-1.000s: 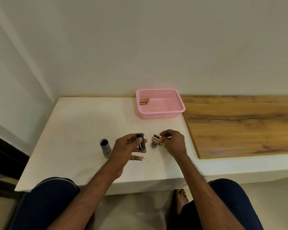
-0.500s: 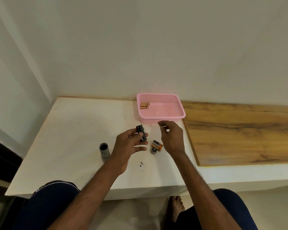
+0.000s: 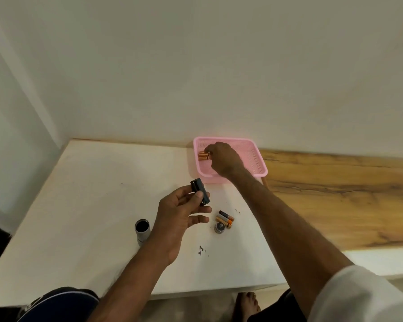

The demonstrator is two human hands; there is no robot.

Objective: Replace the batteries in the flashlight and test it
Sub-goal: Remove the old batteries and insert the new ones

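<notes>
Shifts right hand (image 3: 223, 160) from spent batteries (image 3: 225, 218) to far pink basket (image 3: 251, 154), onto fresh batteries (image 3: 203, 155), grasp unclear; clamps battery holder (image 3: 199, 189) in left hand (image 3: 179, 217), flashlight body (image 3: 142, 231) upright near-left, reloading next.

Pink mesh basket (image 3: 254, 156); copper batteries (image 3: 203, 155); black holder (image 3: 199, 190); white table (image 3: 91, 194).

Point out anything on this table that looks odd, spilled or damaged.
Small dark flecks lie scattered on the white table near its front edge, with a few more beside the loose batteries; they look like chips or debris, source unclear. The flashlight body stands open, apart from its cap, as the battery swap requires.
</notes>
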